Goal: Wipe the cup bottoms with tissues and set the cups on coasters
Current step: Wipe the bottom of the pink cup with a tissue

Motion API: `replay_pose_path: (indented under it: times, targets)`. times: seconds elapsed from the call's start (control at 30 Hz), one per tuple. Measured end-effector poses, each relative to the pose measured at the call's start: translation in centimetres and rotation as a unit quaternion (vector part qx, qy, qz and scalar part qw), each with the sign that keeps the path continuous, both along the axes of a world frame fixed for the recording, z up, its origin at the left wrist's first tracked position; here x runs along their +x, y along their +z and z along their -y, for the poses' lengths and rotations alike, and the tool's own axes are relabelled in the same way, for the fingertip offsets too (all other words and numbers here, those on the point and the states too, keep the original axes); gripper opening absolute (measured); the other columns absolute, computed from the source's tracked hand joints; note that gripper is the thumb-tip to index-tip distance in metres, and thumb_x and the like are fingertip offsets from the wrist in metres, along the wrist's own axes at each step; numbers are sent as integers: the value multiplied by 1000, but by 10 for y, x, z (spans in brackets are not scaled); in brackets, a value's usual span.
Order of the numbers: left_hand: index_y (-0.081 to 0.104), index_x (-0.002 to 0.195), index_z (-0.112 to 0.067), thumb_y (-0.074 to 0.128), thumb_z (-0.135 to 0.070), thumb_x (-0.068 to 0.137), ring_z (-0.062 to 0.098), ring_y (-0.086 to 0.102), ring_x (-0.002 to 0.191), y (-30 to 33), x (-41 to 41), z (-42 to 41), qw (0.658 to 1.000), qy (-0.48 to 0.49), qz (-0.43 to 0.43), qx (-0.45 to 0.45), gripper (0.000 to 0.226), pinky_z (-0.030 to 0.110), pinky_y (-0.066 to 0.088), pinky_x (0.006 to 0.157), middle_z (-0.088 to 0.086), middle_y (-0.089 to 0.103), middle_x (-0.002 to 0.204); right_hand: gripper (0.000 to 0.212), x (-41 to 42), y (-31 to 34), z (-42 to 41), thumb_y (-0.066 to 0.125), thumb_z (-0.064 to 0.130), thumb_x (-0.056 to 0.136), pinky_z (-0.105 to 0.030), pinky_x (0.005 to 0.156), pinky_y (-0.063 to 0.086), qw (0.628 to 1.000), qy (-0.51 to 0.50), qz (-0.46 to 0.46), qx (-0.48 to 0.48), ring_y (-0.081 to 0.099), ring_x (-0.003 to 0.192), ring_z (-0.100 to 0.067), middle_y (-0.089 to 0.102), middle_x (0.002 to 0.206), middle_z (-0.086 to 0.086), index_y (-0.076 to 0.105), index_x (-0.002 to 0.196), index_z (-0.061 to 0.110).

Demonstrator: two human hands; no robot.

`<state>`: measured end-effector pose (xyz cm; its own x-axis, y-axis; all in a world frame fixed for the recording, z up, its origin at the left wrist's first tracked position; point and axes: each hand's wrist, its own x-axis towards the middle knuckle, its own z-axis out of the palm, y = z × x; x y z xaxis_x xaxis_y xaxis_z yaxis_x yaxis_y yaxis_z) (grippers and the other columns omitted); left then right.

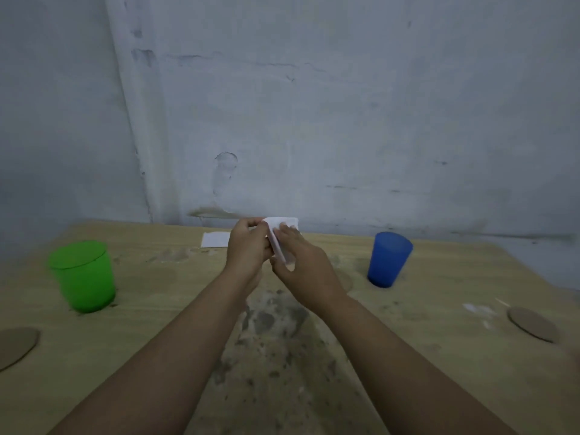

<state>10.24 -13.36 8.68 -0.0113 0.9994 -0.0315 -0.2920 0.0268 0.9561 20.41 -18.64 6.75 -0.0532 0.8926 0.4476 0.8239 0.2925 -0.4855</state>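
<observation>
1. White tissue (280,236) is held above the far middle of the wooden surface (423,365), pinched between the fingers of the left hand (248,246) and the right hand (301,262).
2. More tissue (216,239) lies flat on the far surface, behind the left hand.
3. Green cup (83,276) stands upright at left, blue cup (389,259) upright at right; their insides cannot be seen.
4. Round coasters lie near left (15,345) and near right (533,323), both bare.
</observation>
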Motion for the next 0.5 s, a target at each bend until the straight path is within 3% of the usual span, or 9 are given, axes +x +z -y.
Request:
replay_pose_path:
  times: [0.1, 0.2, 0.27, 0.37, 0.43, 0.5]
  targets:
    - [55, 92, -1, 40, -3, 95, 21, 64, 65, 5, 8, 23, 996, -64, 58, -14, 15, 29, 54, 53, 14, 64, 82, 63, 15, -3, 27, 57, 28, 90, -28, 114, 23, 998, -10, 63, 9, 21, 144, -11, 26, 155, 4, 29, 145, 21]
    - [57, 81, 1, 38, 2, 92, 19, 67, 57, 6, 16, 44, 988, -131, 81, -32, 22, 27, 56, 52, 15, 66, 76, 59, 31, -5, 53, 57, 21, 90, -33, 114, 26, 992, -28, 124, 25, 31, 141, -17, 34, 152, -1, 33, 144, 20]
    - [59, 82, 4, 36, 3, 90, 21, 69, 60, 4, 23, 54, 981, -176, 65, -46, 25, 27, 58, 54, 17, 67, 78, 51, 40, -5, 69, 54, 12, 90, -36, 106, 37, 991, -49, 114, 39, 45, 131, -24, 46, 145, -5, 42, 139, 19]
    - [57, 98, 4, 33, 0, 93, 24, 68, 75, 3, 38, 69, 970, -231, 29, -64, 25, 29, 58, 58, 19, 67, 93, 41, 55, -7, 95, 51, 9, 91, -34, 90, 47, 990, -105, 73, 53, 59, 114, -27, 60, 130, -8, 54, 131, 18]
    - [55, 107, -4, 32, -1, 94, 25, 69, 80, 0, 46, 76, 962, -265, 15, -58, 26, 29, 58, 61, 18, 66, 99, 35, 65, -7, 109, 51, 12, 91, -31, 73, 47, 986, -149, 55, 53, 65, 96, -28, 69, 114, -10, 59, 125, 17]
    - [56, 111, -13, 41, 0, 93, 25, 69, 88, -4, 55, 83, 949, -312, -55, -11, 27, 29, 58, 70, 13, 67, 105, 24, 74, -5, 123, 52, 15, 90, -29, 58, 37, 979, -198, 14, 52, 62, 73, -28, 71, 87, -14, 69, 106, 8]
